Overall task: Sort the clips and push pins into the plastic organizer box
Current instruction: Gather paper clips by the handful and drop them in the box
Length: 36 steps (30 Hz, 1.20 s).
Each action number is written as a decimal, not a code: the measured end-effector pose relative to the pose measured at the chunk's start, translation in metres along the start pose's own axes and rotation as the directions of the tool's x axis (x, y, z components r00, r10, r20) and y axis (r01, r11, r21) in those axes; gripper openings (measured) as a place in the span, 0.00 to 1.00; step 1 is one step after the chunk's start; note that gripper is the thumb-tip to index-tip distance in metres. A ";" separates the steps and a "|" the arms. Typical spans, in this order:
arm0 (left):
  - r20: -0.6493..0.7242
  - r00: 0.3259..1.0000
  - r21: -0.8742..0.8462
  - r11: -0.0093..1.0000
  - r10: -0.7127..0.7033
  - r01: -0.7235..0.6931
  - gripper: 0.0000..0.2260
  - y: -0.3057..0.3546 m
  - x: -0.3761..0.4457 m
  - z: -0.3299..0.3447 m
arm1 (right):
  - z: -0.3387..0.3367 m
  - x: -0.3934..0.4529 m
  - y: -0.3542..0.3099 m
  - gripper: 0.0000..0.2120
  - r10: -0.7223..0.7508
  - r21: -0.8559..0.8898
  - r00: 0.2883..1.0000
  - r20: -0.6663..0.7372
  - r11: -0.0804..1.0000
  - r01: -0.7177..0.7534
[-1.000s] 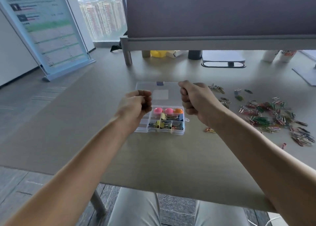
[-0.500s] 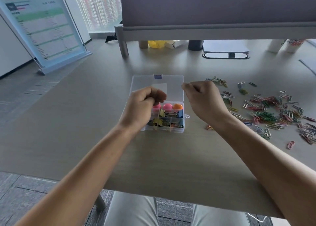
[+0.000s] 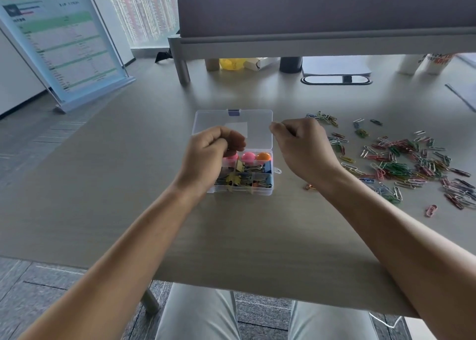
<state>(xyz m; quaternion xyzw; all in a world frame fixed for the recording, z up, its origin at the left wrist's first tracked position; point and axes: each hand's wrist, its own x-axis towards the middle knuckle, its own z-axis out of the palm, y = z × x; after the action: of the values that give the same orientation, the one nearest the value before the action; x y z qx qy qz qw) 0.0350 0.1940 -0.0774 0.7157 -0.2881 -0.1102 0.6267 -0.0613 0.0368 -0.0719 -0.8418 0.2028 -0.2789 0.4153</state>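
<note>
A clear plastic organizer box (image 3: 268,192) sits mid-table with its lid (image 3: 257,123) folded flat behind it. Round pink and orange push pins (image 3: 263,156) fill the back compartments, and binder clips (image 3: 255,169) lie in the ones in front. My left hand (image 3: 206,156) hovers over the box's left compartments and hides them. Its fingers are curled, with nothing visible in them. My right hand (image 3: 304,149) is a loose fist beside the lid's right edge, also with nothing visible. Coloured paper clips (image 3: 412,164) lie scattered to the right.
A grey partition on metal legs (image 3: 181,64) crosses the back of the table. A monitor base (image 3: 337,79), a yellow object (image 3: 231,63) and cups (image 3: 435,62) stand beneath it. A sign board (image 3: 59,43) stands on the floor at left. Stray clips (image 3: 431,210) lie near the right front.
My left hand has moved right, from the box's left side to above its left compartments. My right hand stays by the lid's right edge. The camera has tilted a little.
</note>
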 end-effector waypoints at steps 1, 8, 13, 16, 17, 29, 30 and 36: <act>-0.004 1.000 -0.015 1.000 0.001 -0.001 0.16 0.000 0.000 -0.001 | 0.000 -0.001 0.000 0.26 -0.001 -0.002 1.000 0.002 1.000 0.001; -0.099 0.981 0.364 0.924 0.165 -0.118 0.10 -0.001 -0.015 -0.023 | 0.002 -0.005 -0.012 0.19 0.192 0.178 0.961 0.200 0.957 -0.228; 0.036 0.999 0.717 0.697 -0.039 0.001 0.43 -0.010 -0.047 -0.048 | 0.014 0.001 -0.039 0.14 0.352 0.564 0.857 0.376 0.647 -0.513; 0.001 0.991 0.790 0.608 -0.131 0.080 0.53 -0.017 -0.060 -0.052 | 0.027 0.003 -0.049 0.14 0.413 0.642 0.804 0.429 0.486 -0.592; -0.016 0.990 0.804 0.587 -0.138 0.095 0.54 -0.020 -0.063 -0.052 | 0.032 0.004 -0.051 0.14 0.428 0.648 0.796 0.428 0.469 -0.600; -0.050 0.997 0.871 0.486 -0.057 0.071 0.46 -0.031 -0.074 -0.050 | 0.065 0.009 -0.057 0.18 0.412 0.676 0.862 0.295 0.548 -0.494; -0.050 0.997 0.870 0.488 -0.053 0.069 0.45 -0.031 -0.074 -0.050 | 0.066 0.008 -0.057 0.19 0.402 0.672 0.868 0.291 0.559 -0.485; -0.052 0.998 0.868 0.492 -0.036 0.063 0.43 -0.032 -0.074 -0.051 | 0.070 0.004 -0.056 0.23 0.351 0.619 0.898 0.266 0.652 -0.439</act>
<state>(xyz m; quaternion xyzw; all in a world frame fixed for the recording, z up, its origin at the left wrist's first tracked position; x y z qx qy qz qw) 0.0105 0.2785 -0.1130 0.9431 -0.2755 0.0415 0.1817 -0.0072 0.1073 -0.0601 -0.5884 0.2426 -0.1830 0.7493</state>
